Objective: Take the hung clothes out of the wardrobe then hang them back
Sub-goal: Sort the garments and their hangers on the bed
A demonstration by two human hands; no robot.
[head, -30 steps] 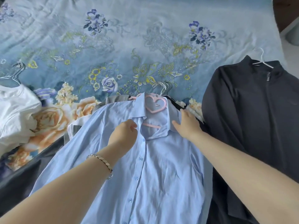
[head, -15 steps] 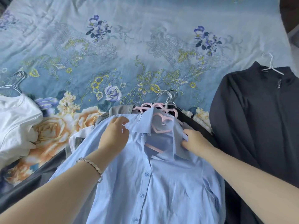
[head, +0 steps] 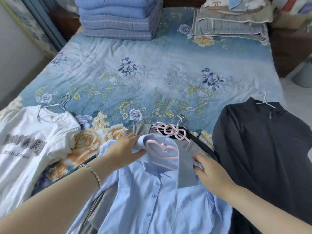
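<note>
Spread across the floral bedspread [head: 152,68], the wardrobe's clothes lie on their hangers as we sort through them. At far left a white printed T-shirt [head: 25,141] lies flat on a wire hanger [head: 58,105], its hook pointing up the bed, apparently set aside where it can be lifted by the hook.

Moving toward the middle, our left hand [head: 125,146], a bracelet [head: 92,172] at the wrist, has its fingers closed on the left collar point of the light blue shirt [head: 152,200], folding it outward. That shirt tops a pile of garments at the bed's near edge and hangs on a pink heart-shaped hanger [head: 162,149], now exposed at the open neck. Just behind it more pink hangers [head: 170,130] and their wire hooks bunch together over grey and dark clothes, the hooks gathered in one direction.

Our right hand [head: 211,171] pinches the shirt's right shoulder, fingers curled into the cloth; we judge both hands are holding the collar apart to square the shirt on its hanger or free it.

At far right a dark zip jacket [head: 263,149] lies apart on a white hanger [head: 263,102]. Folded quilts [head: 118,16] sit stacked at the bed's head.
</note>
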